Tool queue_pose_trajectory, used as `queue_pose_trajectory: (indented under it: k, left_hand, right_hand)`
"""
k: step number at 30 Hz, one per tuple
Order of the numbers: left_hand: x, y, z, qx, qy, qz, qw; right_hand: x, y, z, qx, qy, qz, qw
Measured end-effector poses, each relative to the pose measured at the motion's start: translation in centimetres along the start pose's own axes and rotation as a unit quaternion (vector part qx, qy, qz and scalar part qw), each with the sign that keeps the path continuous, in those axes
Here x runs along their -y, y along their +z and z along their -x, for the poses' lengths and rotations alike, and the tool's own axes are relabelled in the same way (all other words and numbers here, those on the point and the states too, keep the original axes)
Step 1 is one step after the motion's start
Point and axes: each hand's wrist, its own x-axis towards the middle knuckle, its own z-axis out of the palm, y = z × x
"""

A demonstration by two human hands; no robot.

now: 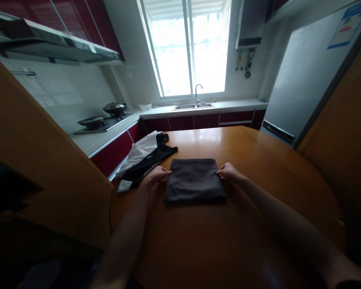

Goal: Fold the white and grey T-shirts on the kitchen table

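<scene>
A dark grey garment (195,180), folded into a flat rectangle, lies on the wooden table (258,192) in front of me. My left hand (159,175) pinches its left edge between thumb and fingers. At the opposite edge, my right hand (228,172) grips the cloth the same way. Both forearms reach in from the bottom of the view. What kind of garment it is cannot be made out from the folded shape.
Left of my left hand, a black garment (149,161) and a white garment (141,149) lie loosely at the table's edge. Beyond the table are a counter with a sink (185,107), a stove with pans (114,107), and a fridge (301,76) at right.
</scene>
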Motion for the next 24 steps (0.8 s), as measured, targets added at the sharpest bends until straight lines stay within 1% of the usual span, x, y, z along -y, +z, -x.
queue_pose_trajectory:
  k: [4, 8, 11, 13, 15, 18, 21, 24]
  left_hand:
    - [0.1, 0.2, 0.1, -0.001, 0.021, -0.01, 1.0]
    - [0.3, 0.8, -0.3, -0.02, 0.044, -0.008, 0.999]
    - [-0.3, 1.9, -1.0, -0.008, 0.046, -0.003, 0.999]
    - [-1.2, 3.4, -1.8, 0.002, 0.045, -0.002, 0.999]
    - [-2.5, 5.6, -2.9, 0.001, 0.043, 0.0, 0.999]
    - [-5.2, 10.1, -5.0, 0.014, 0.053, 0.01, 0.998]
    - [-8.5, 15.7, -7.2, 0.056, 0.07, 0.028, 0.996]
    - [-11.9, 21.8, -9.1, 0.084, 0.071, 0.044, 0.993]
  right_hand:
    - [0.3, -0.6, -0.3, 0.023, 0.004, -0.036, 0.999]
    - [-0.3, -1.6, -0.7, 0.037, -0.003, -0.061, 0.997]
    - [-1.1, -3.3, -1.5, 0.045, -0.009, -0.073, 0.996]
    - [-2.1, -5.1, -2.4, 0.042, -0.011, -0.077, 0.996]
    - [-3.4, -7.5, -3.5, 0.031, -0.006, -0.078, 0.996]
    - [-5.8, -11.9, -5.3, 0.009, 0.01, -0.074, 0.997]
    - [-8.8, -17.1, -6.8, -0.018, 0.025, -0.072, 0.997]
    - [-12.0, -22.6, -8.2, -0.06, 0.043, -0.072, 0.995]
